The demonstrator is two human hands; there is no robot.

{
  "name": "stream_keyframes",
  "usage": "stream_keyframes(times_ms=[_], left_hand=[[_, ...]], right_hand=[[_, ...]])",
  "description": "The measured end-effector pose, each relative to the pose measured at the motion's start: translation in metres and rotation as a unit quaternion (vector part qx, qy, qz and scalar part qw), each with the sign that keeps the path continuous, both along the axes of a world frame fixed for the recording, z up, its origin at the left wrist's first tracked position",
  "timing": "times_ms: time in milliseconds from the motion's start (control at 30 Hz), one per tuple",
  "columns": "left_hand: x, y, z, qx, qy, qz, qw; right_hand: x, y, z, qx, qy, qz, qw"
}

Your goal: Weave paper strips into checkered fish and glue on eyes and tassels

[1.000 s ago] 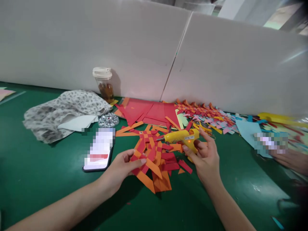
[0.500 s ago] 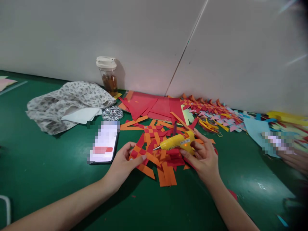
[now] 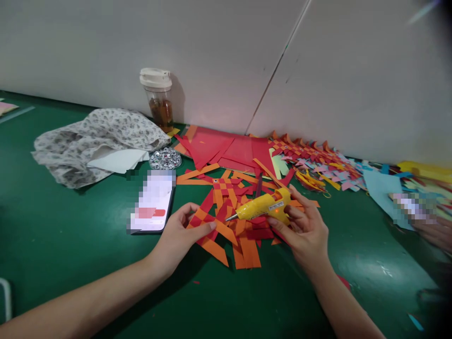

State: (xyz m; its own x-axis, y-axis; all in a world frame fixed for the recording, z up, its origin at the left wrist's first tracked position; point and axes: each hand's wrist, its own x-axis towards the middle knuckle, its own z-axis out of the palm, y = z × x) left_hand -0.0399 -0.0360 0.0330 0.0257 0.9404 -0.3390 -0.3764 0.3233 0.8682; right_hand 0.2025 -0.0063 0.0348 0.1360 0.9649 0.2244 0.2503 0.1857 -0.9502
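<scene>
Pinched in my left hand (image 3: 180,233) is a woven paper fish (image 3: 212,228) of red and orange strips, its orange ends pointing right and down. My right hand (image 3: 305,230) grips a yellow hot glue gun (image 3: 263,207) with a small orange light glowing on its side. The metal nozzle points left, close to the fish's strips; whether it touches them I cannot tell. Beneath and behind lies a pile of red and orange paper strips (image 3: 247,249), with another woven fish (image 3: 223,186) with a googly eye on it.
A phone (image 3: 151,200) lies left of my hands, near a bag of googly eyes (image 3: 165,159) and a patterned cloth (image 3: 95,136). A lidded cup (image 3: 160,101) stands by the wall. Red paper sheets (image 3: 226,150) and a row of woven fish (image 3: 303,148) lie behind. Another person's hand (image 3: 436,235) holds a phone at right.
The view has shifted slightly. My left hand has tilted the paper fish a little, while the glue gun stays pointed at it. Both grips are unchanged.
</scene>
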Motion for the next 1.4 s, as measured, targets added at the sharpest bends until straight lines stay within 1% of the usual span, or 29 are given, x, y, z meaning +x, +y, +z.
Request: stream_keyframes(times_ms=[433,667,833,1067,1267,1400], left_hand=[[-0.0013,0.0021,-0.0016,-0.007,0.021,-0.003,1.0],[-0.002,0.0009,-0.0022,-0.004,0.015,-0.01,1.0],[-0.0024,0.0003,-0.0025,-0.001,0.014,-0.013,1.0],[-0.003,0.0,-0.0053,0.008,0.025,-0.013,1.0],[-0.0036,0.0004,-0.007,0.008,0.025,-0.009,1.0],[-0.0038,0.0005,-0.0065,0.001,0.006,-0.009,1.0]], right_hand=[[0.0015,0.0007,-0.005,-0.004,-0.018,0.01,1.0],[-0.003,0.0006,-0.002,-0.013,-0.02,0.002,1.0],[-0.004,0.0006,-0.0013,-0.001,-0.036,-0.004,0.999],[-0.0042,0.0004,-0.0001,-0.002,-0.032,0.002,0.999],[-0.0011,-0.0003,-0.0044,0.026,-0.055,-0.003,0.998],[0.0009,0.0015,-0.0063,0.02,-0.048,-0.011,0.999]])
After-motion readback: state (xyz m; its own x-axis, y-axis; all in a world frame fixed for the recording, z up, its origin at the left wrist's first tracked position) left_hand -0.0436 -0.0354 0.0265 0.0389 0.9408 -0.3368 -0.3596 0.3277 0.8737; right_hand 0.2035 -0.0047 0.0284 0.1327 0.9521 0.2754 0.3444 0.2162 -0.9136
